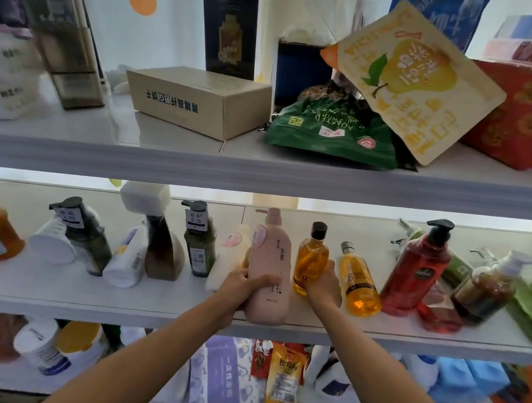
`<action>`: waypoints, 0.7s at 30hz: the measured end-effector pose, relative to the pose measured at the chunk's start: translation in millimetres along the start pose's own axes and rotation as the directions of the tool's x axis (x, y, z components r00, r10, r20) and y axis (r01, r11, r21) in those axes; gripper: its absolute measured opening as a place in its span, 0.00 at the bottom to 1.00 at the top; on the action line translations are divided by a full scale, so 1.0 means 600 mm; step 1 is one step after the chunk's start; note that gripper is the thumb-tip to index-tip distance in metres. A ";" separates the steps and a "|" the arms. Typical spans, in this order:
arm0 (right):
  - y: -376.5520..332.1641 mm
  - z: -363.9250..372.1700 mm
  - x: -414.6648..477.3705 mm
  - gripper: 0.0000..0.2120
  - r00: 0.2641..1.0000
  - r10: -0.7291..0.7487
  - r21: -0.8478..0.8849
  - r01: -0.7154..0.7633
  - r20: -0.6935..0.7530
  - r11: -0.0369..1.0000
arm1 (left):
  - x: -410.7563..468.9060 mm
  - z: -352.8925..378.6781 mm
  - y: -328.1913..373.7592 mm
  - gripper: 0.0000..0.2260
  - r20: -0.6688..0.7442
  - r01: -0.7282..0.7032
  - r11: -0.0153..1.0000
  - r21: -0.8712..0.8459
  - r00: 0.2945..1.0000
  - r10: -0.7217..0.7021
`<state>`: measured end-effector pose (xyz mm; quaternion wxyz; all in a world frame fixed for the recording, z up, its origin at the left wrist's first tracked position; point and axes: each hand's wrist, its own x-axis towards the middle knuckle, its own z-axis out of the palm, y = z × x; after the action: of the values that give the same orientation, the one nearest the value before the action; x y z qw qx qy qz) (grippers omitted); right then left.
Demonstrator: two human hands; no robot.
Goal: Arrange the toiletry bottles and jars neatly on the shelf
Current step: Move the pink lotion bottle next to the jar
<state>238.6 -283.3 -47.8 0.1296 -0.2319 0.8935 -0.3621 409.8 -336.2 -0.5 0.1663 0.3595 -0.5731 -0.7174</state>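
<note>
Both forearms reach up from the bottom of my view to the middle shelf [42, 293], where the toiletries stand in a loose row. My left hand [240, 286] is wrapped around the lower body of the tall pink pump bottle [270, 269], fingers across its front, and the bottle's base sits close to the shelf's front edge — whether it rests on the board or is slightly lifted I cannot tell. My right hand [323, 285] is closed around the bottom of the small amber bottle with the black cap [311, 258], just right of the pink one and touching or nearly touching it.

Beyond my right hand stand a second amber bottle [360, 281], leaning, then the red pump bottle [417, 272] and a brown pump bottle [486, 291]. Left of my left hand are a pale bottle [228, 257], a dark green one [200, 243], a brown spray bottle [159, 241] and several tilted or toppled ones further out.

I judge this the middle of straightening the centre of the row, two bottles in hand at once. Next I would set both upright and level with their neighbours — easing the pink one back from the edge without knocking the leaning amber bottle beside my right hand
</note>
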 end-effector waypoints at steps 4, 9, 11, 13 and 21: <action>0.022 -0.033 0.006 0.31 0.998 0.060 0.040 -0.061 0.017 0.997 | 0.002 0.008 0.005 0.16 -0.008 -0.003 1.000 -0.025 1.000 0.002; 0.024 -0.042 -0.005 0.33 0.996 0.059 0.096 -0.052 -0.071 0.994 | -0.006 0.002 -0.002 0.14 0.013 -0.038 0.998 0.048 0.999 0.037; 0.016 -0.034 -0.024 0.34 0.972 -0.033 0.107 0.060 -0.232 0.993 | -0.013 -0.008 -0.012 0.15 0.031 -0.067 0.998 0.020 0.997 0.067; 0.010 -0.024 -0.043 0.33 0.857 -0.252 -0.006 0.279 -0.451 0.960 | -0.019 -0.022 -0.019 0.18 0.027 -0.081 0.997 -0.010 0.996 0.082; -0.082 0.021 -0.063 0.38 0.739 -0.662 -0.146 0.674 0.128 0.724 | -0.025 -0.089 -0.005 0.15 -0.092 -0.100 0.994 -0.053 0.991 0.094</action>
<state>291.8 -302.4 -19.4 -0.0016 -0.5608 0.7744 -0.2930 458.5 -363.4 -3.1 0.2367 0.3580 -0.5611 -0.7078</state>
